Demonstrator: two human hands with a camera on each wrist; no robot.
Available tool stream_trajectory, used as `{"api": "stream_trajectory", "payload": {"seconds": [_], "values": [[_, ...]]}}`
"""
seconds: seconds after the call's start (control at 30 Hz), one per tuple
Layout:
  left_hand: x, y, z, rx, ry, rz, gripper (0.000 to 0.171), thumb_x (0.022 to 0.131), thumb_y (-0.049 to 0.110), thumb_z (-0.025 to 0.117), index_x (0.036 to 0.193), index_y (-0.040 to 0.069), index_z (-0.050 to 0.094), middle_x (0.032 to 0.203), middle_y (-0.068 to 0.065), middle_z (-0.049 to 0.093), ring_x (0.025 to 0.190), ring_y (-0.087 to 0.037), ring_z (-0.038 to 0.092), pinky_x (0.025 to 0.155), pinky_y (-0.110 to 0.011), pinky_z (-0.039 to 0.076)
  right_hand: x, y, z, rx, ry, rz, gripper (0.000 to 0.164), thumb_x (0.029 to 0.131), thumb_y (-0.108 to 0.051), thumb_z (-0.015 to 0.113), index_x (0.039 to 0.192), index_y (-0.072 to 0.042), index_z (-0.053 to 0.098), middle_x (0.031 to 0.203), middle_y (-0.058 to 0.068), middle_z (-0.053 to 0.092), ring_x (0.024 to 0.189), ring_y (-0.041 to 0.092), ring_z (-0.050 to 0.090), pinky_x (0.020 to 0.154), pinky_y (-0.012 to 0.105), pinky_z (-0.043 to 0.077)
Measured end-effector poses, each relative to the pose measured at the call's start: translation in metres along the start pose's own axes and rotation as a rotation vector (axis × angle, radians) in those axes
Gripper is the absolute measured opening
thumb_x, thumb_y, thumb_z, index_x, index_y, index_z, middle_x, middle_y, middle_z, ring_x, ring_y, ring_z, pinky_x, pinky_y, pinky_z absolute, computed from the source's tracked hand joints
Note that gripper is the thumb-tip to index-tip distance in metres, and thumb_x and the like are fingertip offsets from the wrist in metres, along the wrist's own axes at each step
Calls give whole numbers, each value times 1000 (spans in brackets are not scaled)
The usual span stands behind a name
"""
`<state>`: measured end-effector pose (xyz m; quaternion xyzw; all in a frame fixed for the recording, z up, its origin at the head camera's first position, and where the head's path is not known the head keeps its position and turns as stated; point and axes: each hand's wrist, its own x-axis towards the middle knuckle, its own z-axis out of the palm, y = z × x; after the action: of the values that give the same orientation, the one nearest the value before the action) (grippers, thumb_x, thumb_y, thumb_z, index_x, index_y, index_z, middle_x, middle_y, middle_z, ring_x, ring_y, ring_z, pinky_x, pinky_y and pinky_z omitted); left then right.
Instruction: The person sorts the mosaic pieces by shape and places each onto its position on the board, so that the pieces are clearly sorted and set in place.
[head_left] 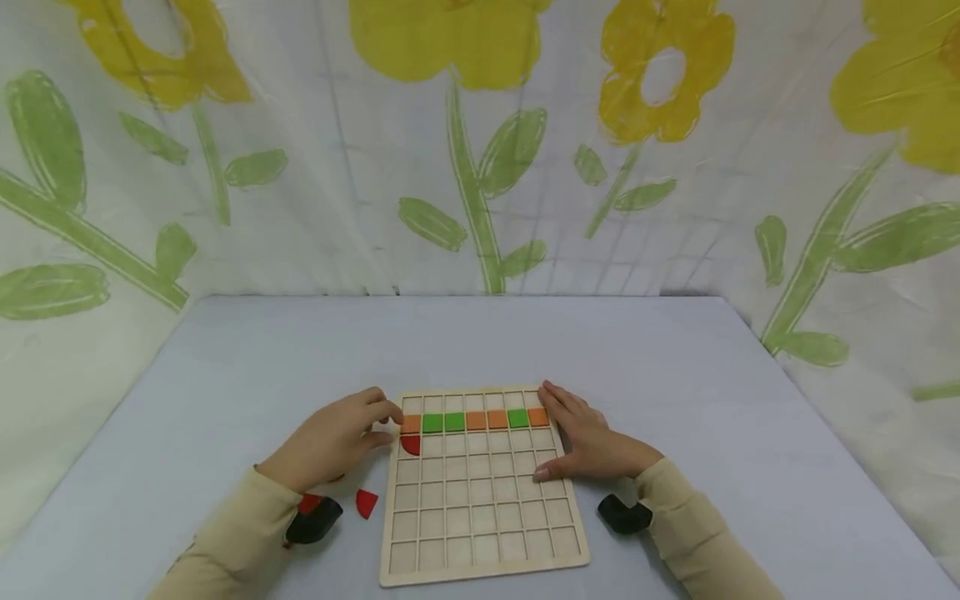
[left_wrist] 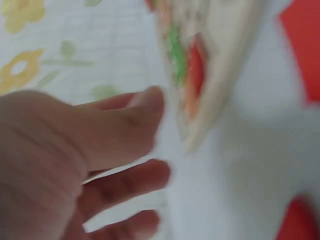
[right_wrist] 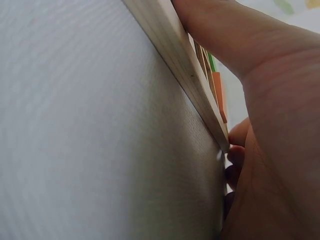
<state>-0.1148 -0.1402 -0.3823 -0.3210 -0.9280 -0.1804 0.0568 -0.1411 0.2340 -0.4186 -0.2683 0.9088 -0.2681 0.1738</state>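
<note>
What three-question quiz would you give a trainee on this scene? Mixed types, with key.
1. Multiple choice: how many green squares are on the board?
A) two
B) three
C) five

2. True or false: the right hand is touching the board.

3. Fill in the blank: in the head view, the red piece on the board lies directly ____ the leftmost orange square.

Key:
1. B
2. True; it rests along the right side.
3. below
</note>
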Motion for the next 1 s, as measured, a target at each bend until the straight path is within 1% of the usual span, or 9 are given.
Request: {"api": "stream_trajectory", "payload": {"seconds": [0.1,0.2,0.3,0.4,0.53,0.7,0.77,0.83,1.0], "values": [[-4,1,-19,-33,-73,-39,22,78,9,78,95,15,66,86,7,57,76,-7,54,67,-23,49,-1,1,-1,-8,13,4,118,74,-63,71,155,-13,2,161,5,-3,147,29,-2,110,63,10],[-10,6,-31,-49,-142,-46,22,78,7,78,93,16,65,85,8,56,75,-6,52,66,-23,48,-3,1,-3,-10,21,13,119,73,-64,71,155,-12,2,161,5,-2,147,30,-1,110,63,11],[-21,11,-31,-62,-202,-36,24,78,6,77,95,18,66,89,9,56,77,-6,53,67,-24,49,-4,1,-4,-14,16,11,119,73,-65,71,155,-12,2,161,6,-2,147,30,-1,110,63,11],[-35,14,-23,-58,-249,-25,27,76,10,79,99,18,67,93,12,56,79,-3,53,70,-25,50,-4,1,-5,-16,13,6,119,73,-65,70,155,-12,2,161,6,-3,147,30,-2,110,64,10],[-47,13,-10,-21,-239,10,31,73,18,82,100,18,66,91,14,54,76,1,47,67,-22,49,-2,1,-4,-20,14,2,119,72,-66,70,155,-12,3,161,5,-2,147,29,-1,110,64,10],[-55,14,0,-5,-163,54,26,74,18,82,92,20,63,85,15,49,73,2,43,63,-18,45,1,-1,-1,-6,6,5,119,72,-65,71,155,-12,3,161,5,-3,148,28,-2,110,64,9],[-56,15,2,5,-142,65,23,76,18,80,89,19,62,84,14,48,72,2,43,63,-17,44,1,0,0,-9,4,10,119,72,-66,70,155,-13,2,161,5,-3,148,28,-2,110,65,9],[-55,15,3,32,-139,70,20,78,20,79,89,18,62,84,13,49,71,2,42,62,-17,44,1,0,0,-13,2,14,119,72,-66,70,155,-13,2,161,4,-3,148,28,-2,110,65,9],[-48,18,-3,83,-127,50,20,79,21,78,91,15,64,87,10,53,72,0,45,63,-20,47,0,3,2,-5,9,6,119,72,-65,71,155,-13,3,161,5,-2,147,29,-1,109,65,9]]}}
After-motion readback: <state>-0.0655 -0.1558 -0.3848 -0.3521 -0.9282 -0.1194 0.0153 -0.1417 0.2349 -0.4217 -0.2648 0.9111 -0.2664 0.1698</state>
